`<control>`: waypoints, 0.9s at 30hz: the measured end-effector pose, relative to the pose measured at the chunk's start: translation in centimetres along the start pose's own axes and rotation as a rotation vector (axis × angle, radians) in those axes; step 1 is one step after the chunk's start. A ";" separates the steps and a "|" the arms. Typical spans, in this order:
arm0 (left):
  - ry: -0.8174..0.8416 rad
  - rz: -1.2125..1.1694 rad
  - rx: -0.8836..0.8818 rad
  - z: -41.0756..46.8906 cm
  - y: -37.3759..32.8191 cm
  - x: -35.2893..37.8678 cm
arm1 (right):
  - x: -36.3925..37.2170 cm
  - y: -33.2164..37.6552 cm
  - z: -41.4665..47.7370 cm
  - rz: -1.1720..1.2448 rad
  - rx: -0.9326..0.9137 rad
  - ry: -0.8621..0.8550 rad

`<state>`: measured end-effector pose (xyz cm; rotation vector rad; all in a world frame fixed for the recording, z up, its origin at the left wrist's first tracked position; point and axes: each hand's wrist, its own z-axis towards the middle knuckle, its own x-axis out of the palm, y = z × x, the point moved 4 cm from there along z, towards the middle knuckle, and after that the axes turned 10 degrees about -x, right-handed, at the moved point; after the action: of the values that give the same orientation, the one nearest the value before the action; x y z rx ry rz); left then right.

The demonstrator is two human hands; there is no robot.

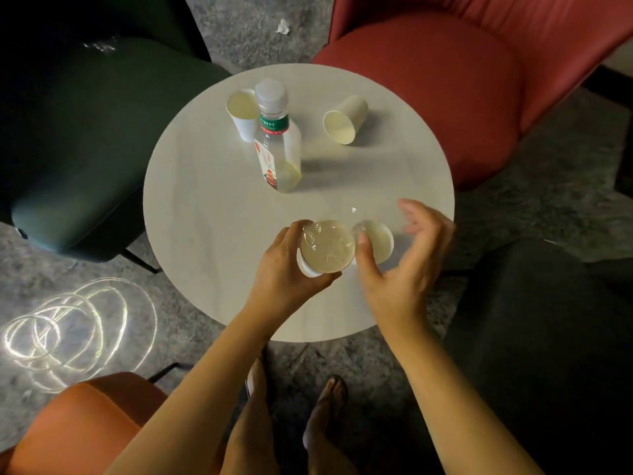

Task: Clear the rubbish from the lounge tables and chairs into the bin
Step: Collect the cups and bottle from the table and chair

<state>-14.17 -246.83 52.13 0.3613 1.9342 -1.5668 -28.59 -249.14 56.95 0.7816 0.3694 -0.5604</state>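
The left hand (287, 265) grips a white paper cup stuffed with crumpled clear plastic film (327, 246) over the near part of the round white tabletop (205, 217), fingers and thumb curled round its wall, its mouth turned up toward the camera; just beside it on the right sits a second white paper cup (376, 240), also with clear film at its rim; the right hand (404, 258) is wide, its thumb at that cup's near rim and its blurred fingers spread behind the cup, not wrapped round it; whether this cup stands on the tabletop or is lifted, I cannot tell.

Farther back, near the middle of the tabletop, a clear plastic bottle with a white cap and a green-and-red label (277, 145) stands upright; an upright white paper cup (241, 113) is just beside its left shoulder; a white paper cup lying on its side (344, 121) rests well apart to the right, mouth toward the camera.

A dark green armchair (85, 132), a red armchair (445, 97), an orange chair (78, 430) and a dark grey chair (548, 337) ring the tabletop; a crumpled white paper scrap (282, 26) lies on the grey speckled floor (239, 36) between the far two.
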 end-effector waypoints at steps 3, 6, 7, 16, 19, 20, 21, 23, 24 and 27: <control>-0.003 0.017 0.022 -0.5 -0.8 0.9 | -0.3 -1.7 -0.2 0.087 0.159 0.057; 0.018 0.023 0.045 -0.7 -1.6 1.6 | 0.3 -1.7 -0.8 0.090 0.029 0.226; 0.019 0.022 0.060 -0.7 -1.9 1.7 | 0.5 -1.5 -1.1 0.082 -0.033 0.286; 0.037 0.085 0.115 -0.6 -3.2 2.0 | 1.0 -1.3 -3.6 0.030 -0.268 0.612; 0.047 0.110 0.150 -0.6 -3.4 2.0 | 1.4 -1.6 -3.6 -0.014 -0.236 0.692; 0.056 0.128 0.179 -0.7 -3.6 2.1 | 1.6 -1.7 -3.6 -0.030 -0.225 0.713; 0.065 0.146 0.197 -0.7 -3.6 2.2 | 1.9 -1.8 -3.5 -0.044 -0.215 0.734; 0.074 0.170 0.184 -0.8 -3.4 2.4 | 2.3 -2.0 -3.3 -0.057 -0.196 0.771; 0.071 0.173 0.165 -0.8 -3.2 2.4 | 2.6 -2.1 -3.2 -0.059 -0.184 0.786; 0.073 0.168 0.133 -0.7 -2.6 2.6 | 3.3 -2.5 -3.1 -0.079 -0.162 0.862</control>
<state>-17.90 -247.27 52.65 0.6290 1.8060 -1.5944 -27.78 -249.38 51.88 0.8245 1.2275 -0.2329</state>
